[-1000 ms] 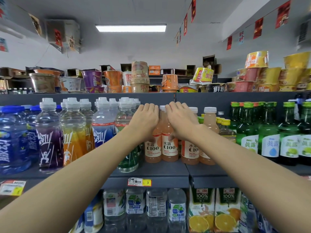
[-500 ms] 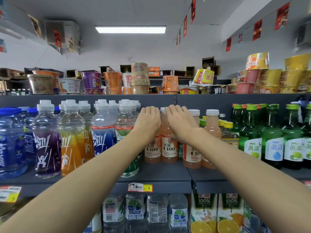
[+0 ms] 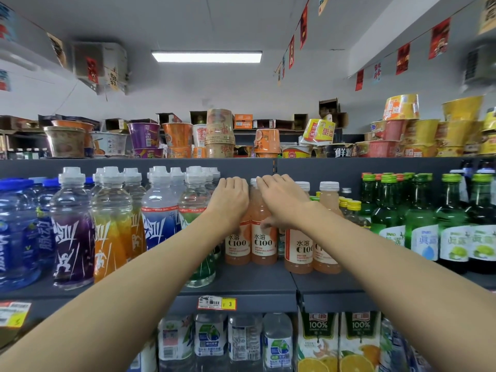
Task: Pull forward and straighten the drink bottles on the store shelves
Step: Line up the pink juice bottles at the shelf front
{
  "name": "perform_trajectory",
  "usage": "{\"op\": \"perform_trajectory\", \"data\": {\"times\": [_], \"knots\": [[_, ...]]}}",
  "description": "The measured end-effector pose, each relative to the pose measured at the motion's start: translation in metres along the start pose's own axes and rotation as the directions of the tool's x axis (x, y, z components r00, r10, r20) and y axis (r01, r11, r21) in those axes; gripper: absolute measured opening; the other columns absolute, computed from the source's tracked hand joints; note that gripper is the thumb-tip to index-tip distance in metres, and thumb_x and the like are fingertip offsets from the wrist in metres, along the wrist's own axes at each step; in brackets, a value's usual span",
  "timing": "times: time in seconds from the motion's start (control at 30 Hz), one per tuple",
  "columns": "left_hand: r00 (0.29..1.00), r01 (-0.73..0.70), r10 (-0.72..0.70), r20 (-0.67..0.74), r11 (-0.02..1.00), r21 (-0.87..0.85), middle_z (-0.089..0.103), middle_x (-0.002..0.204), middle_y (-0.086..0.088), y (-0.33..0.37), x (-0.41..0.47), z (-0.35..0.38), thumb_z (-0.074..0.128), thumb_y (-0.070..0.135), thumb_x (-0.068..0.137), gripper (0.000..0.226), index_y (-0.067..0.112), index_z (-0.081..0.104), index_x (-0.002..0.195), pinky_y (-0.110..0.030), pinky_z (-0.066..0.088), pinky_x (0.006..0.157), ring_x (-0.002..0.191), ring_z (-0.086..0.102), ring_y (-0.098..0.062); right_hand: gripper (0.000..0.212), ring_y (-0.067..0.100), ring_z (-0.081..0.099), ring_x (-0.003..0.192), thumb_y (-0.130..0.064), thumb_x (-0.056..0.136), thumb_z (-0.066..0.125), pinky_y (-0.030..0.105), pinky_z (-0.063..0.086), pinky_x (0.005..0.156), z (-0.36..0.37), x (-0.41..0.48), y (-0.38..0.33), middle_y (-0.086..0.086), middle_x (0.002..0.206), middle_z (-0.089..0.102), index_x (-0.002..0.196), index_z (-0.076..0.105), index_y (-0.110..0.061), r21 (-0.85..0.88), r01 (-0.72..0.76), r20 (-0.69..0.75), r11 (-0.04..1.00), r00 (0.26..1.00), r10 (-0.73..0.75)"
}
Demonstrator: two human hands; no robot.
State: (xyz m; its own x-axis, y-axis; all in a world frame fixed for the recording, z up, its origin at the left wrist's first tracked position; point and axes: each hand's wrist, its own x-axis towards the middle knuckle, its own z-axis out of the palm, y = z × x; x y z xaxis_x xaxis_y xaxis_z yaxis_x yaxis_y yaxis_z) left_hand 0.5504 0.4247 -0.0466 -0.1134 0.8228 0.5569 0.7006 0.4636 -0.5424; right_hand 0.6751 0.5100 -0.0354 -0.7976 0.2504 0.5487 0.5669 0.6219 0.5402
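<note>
From the head camera, both arms reach out to the middle shelf (image 3: 241,280). The left hand (image 3: 230,201) wraps over the top of one peach C100 bottle (image 3: 237,244). The right hand (image 3: 281,202) wraps over the bottle next to it (image 3: 264,244), and its thumb presses on the front of that bottle. So both hands are curled shut, each one holding a bottle near the neck.

A second ago the hands were in the same spot on the same two bottles, and they have not let go. The two bottles have hardly moved. They stand straight up, side by side and touching, with their labels facing out. They sit a little way back from the yellow price tag (image 3: 217,303) on the shelf edge.

Just right of the price tag, two more C100 bottles (image 3: 299,248) stand closer to the edge. So the held pair looks like it needs a bit more pulling to line up with them. That is only my guess.

Left of the price tag are the big sport drinks (image 3: 112,226), and one green one sits near the left arm. Far right of the tag are the green glass bottles (image 3: 418,218). No hand touches those, so they look like they are waiting their turn.
</note>
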Motion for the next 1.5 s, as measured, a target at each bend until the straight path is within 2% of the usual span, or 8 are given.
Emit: {"op": "perform_trajectory", "data": {"times": [0.17, 0.3, 0.5, 0.63, 0.77, 1.03, 1.37, 1.5], "knots": [[0.991, 0.034, -0.072, -0.112, 0.95, -0.309, 0.015, 0.162, -0.025, 0.017, -0.003, -0.001, 0.057, 0.051, 0.091, 0.097, -0.001, 0.007, 0.156, -0.047, 0.013, 0.124, 0.151, 0.013, -0.038, 0.063, 0.03, 0.038, 0.138, -0.036, 0.092, 0.058, 0.04, 0.029, 0.115, 0.002, -0.025, 0.021, 0.015, 0.151, 0.041, 0.146, 0.041, -0.009, 0.143, -0.019, -0.184, 0.99, 0.982, 0.045], [0.959, -0.104, -0.084, -0.272, 0.786, -0.61, 0.022, 0.161, -0.017, 0.051, 0.001, -0.014, 0.064, 0.054, 0.087, 0.102, 0.007, 0.008, 0.157, -0.043, 0.026, 0.12, 0.148, 0.025, -0.031, 0.055, 0.031, 0.038, 0.137, -0.027, 0.088, 0.057, 0.042, 0.029, 0.113, 0.013, -0.059, 0.046, 0.017, 0.147, 0.043, 0.137, 0.05, -0.007, 0.219, -0.097, -0.3, 0.971, 0.94, 0.161], [0.974, -0.144, -0.017, -0.224, 0.72, -0.679, 0.021, 0.155, -0.015, 0.08, 0.017, -0.028, 0.082, 0.061, 0.068, 0.129, 0.023, -0.001, 0.158, -0.044, 0.039, 0.11, 0.138, 0.037, -0.035, 0.062, 0.032, 0.035, 0.139, -0.026, 0.089, 0.053, 0.044, 0.032, 0.112, 0.03, -0.083, 0.079, 0.017, 0.153, 0.036, 0.147, 0.041, -0.009, 0.251, -0.252, -0.186, 0.935, 0.935, 0.302], [0.992, -0.069, -0.031, -0.123, 0.682, -0.728, 0.027, 0.15, -0.015, 0.095, 0.029, -0.03, 0.087, 0.052, 0.067, 0.124, 0.021, 0.008, 0.156, -0.041, 0.045, 0.101, 0.128, 0.05, -0.035, 0.058, 0.032, 0.056, 0.116, -0.039, 0.096, 0.048, 0.043, 0.05, 0.088, 0.04, -0.083, 0.092, 0.014, 0.136, 0.053, 0.148, 0.03, -0.022, 0.417, -0.341, -0.004, 0.842, 0.926, 0.376], [0.997, 0.022, -0.07, -0.025, 0.595, -0.804, 0.05, 0.135, -0.019, 0.104, 0.035, -0.027, 0.091, 0.039, 0.067, 0.116, 0.028, 0.012, 0.15, -0.037, 0.05, 0.085, 0.111, 0.062, -0.035, 0.066, 0.028, 0.061, 0.1, -0.046, 0.094, 0.06, 0.035, 0.047, 0.074, 0.047, -0.081, 0.098, 0.012, 0.117, 0.064, 0.146, 0.023, -0.028, 0.591, -0.341, 0.11, 0.732, 0.932, 0.345], [1.0, 0.023, -0.006, 0.023, 0.553, -0.833, 0.061, 0.111, -0.008, 0.082, 0.028, -0.032, 0.091, 0.035, 0.068, 0.111, 0.033, 0.014, 0.147, -0.038, 0.053, 0.086, 0.099, 0.062, -0.025, 0.055, 0.025, 0.063, 0.09, -0.04, 0.096, 0.06, 0.039, 0.052, 0.078, 0.041, -0.078, 0.099, 0.01, 0.11, 0.067, 0.141, 0.03, -0.031, 0.707, -0.293, 0.102, 0.643, 0.943, 0.317], [0.997, 0.049, 0.015, 0.073, 0.613, -0.788, 0.041, 0.137, -0.007, 0.011, -0.017, -0.028, 0.094, 0.042, 0.061, 0.11, 0.03, 0.02, 0.141, -0.029, 0.043, 0.092, 0.12, 0.048, -0.023, 0.053, 0.011, 0.062, 0.075, -0.042, 0.097, 0.058, 0.035, 0.054, 0.066, 0.024, -0.053, 0.039, -0.002, 0.092, 0.067, 0.14, 0.029, -0.034, 0.765, -0.106, -0.053, 0.635, 0.973, 0.226], [0.997, 0.065, -0.01, 0.075, 0.634, -0.771, 0.036, 0.137, -0.006, -0.007, -0.032, -0.025, 0.095, 0.04, 0.06, 0.113, 0.028, 0.019, 0.143, -0.029, 0.042, 0.094, 0.12, 0.046, -0.023, 0.05, 0.013, 0.059, 0.071, -0.04, 0.097, 0.058, 0.031, 0.04, 0.06, 0.02, -0.043, 0.019, -0.01, 0.074, 0.057, 0.137, 0.03, -0.034, 0.773, -0.06, -0.101, 0.632, 0.971, 0.215]]}}
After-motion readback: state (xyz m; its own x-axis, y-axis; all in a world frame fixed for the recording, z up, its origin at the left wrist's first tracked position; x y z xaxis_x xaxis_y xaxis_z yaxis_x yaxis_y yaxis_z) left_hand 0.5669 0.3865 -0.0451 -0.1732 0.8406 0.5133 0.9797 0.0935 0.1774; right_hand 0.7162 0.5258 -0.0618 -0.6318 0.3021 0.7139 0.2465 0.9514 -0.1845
